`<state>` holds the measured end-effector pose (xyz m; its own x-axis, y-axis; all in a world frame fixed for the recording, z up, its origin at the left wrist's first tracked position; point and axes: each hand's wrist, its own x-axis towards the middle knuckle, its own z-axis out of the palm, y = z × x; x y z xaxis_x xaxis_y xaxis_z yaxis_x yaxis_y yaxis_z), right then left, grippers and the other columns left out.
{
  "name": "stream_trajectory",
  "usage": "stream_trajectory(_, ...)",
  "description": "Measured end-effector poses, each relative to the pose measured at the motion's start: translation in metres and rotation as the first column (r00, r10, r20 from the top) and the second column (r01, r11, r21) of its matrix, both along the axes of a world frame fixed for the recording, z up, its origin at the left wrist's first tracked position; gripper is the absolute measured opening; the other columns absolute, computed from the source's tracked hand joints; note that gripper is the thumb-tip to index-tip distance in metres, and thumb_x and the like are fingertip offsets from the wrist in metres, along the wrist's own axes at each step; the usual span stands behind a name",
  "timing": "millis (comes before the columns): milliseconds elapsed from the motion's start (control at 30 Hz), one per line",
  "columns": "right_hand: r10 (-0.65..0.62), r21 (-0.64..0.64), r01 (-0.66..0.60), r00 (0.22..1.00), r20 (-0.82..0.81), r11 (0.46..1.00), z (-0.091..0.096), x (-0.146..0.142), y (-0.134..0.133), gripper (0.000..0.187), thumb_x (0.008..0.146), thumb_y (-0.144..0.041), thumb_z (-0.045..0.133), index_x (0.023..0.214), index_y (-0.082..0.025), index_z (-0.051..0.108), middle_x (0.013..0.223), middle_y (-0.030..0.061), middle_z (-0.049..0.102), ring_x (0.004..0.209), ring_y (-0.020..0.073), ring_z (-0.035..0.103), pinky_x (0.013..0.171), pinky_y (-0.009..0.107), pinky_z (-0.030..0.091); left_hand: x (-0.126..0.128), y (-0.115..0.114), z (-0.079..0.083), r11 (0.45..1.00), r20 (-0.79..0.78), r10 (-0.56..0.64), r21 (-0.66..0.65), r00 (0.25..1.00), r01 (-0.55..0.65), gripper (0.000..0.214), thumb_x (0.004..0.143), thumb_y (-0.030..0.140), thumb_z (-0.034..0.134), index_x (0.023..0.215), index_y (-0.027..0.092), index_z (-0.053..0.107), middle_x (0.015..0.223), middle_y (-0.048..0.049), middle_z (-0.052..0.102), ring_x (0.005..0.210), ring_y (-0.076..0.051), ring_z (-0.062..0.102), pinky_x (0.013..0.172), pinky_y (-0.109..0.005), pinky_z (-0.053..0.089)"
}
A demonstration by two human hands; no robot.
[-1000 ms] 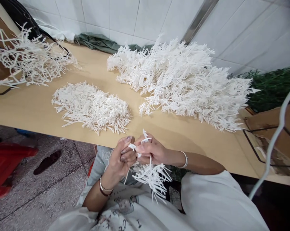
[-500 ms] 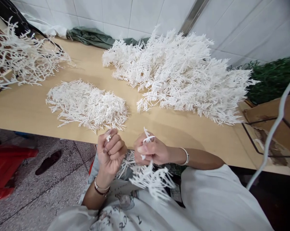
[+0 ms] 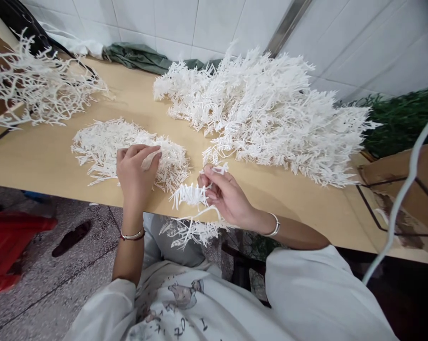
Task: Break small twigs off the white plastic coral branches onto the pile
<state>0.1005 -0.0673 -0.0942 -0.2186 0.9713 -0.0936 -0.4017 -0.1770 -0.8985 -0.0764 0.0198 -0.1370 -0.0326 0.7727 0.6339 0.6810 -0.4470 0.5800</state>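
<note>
My left hand [image 3: 135,173] rests over the small pile of short white plastic sprigs [image 3: 103,144] on the wooden table [image 3: 39,156], fingers curled down onto the pile. My right hand [image 3: 224,192] is closed on a white branched plastic stem [image 3: 190,213], which hangs over the table's near edge toward my lap. A big heap of white branched sprigs [image 3: 270,109] lies just beyond my right hand.
Larger white branches [image 3: 32,90] lie at the table's far left. A green cloth [image 3: 139,54] sits against the tiled wall. Green foliage [image 3: 402,118] and a cardboard box [image 3: 402,175] are at the right. A red stool [image 3: 7,246] stands on the floor at the left.
My left hand has left the stem and reached forward onto the small pile. My right hand has lifted the branched stem up to the table's edge.
</note>
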Motion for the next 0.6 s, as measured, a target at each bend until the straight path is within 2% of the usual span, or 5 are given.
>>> stream_trajectory(100,-0.03,-0.041,0.029,0.999,-0.013,0.999,0.0,0.001,0.002,0.031,0.083,-0.041,0.06,0.065,-0.019,0.047,0.051,-0.0075,0.03,0.044,0.0035,0.021,0.04,0.015,0.021,-0.004,0.008,-0.006,0.999,-0.074,-0.029,0.026,0.997,0.031,0.024,0.078,0.032,0.066,0.102,0.029,0.071,0.112,-0.0047,0.066,0.105,-0.027,0.048,0.092,-0.043,0.037)
stream_trajectory(200,-0.052,-0.074,0.052,0.999,0.005,0.996,-0.001,0.002,0.004,0.032,0.082,-0.042,0.061,0.065,-0.019,0.047,0.052,-0.0074,0.03,0.045,0.0034,0.02,0.04,0.015,0.022,-0.008,0.001,-0.003,0.996,-0.071,-0.062,0.057,0.995,0.067,0.029,0.076,0.033,0.069,0.104,0.028,0.07,0.123,-0.0046,0.062,0.112,-0.027,0.046,0.096,-0.044,0.036)
stream_trajectory(300,-0.075,-0.071,0.075,0.997,0.008,0.995,-0.001,0.004,0.005,0.031,0.083,-0.041,0.06,0.066,-0.018,0.046,0.053,-0.0074,0.03,0.045,0.0033,0.021,0.04,0.015,0.023,-0.009,-0.025,0.012,0.988,0.016,-0.129,0.09,0.992,0.127,0.027,0.078,0.029,0.068,0.105,0.027,0.069,0.127,-0.0043,0.06,0.109,-0.024,0.052,0.096,-0.042,0.039)
stream_trajectory(433,-0.093,-0.005,0.093,0.996,0.014,0.996,0.004,0.002,0.001,0.032,0.083,-0.042,0.06,0.066,-0.018,0.048,0.053,-0.0071,0.031,0.044,0.0029,0.022,0.039,0.015,0.023,-0.009,-0.076,0.032,0.962,0.182,-0.267,0.11,0.946,0.251,0.027,0.077,0.016,0.068,0.1,0.03,0.069,0.12,-0.0001,0.065,0.098,-0.018,0.058,0.087,-0.037,0.044)
stream_trajectory(600,-0.057,0.136,0.055,0.998,0.012,0.989,0.009,-0.003,-0.012,0.03,0.083,-0.041,0.061,0.068,-0.019,0.048,0.054,-0.0068,0.035,0.043,0.002,0.028,0.038,0.016,0.021,-0.017,-0.109,0.035,0.93,0.209,-0.349,0.196,0.914,0.311,0.027,0.077,0.012,0.065,0.093,0.033,0.071,0.112,0.0012,0.067,0.096,-0.02,0.057,0.072,-0.035,0.045)
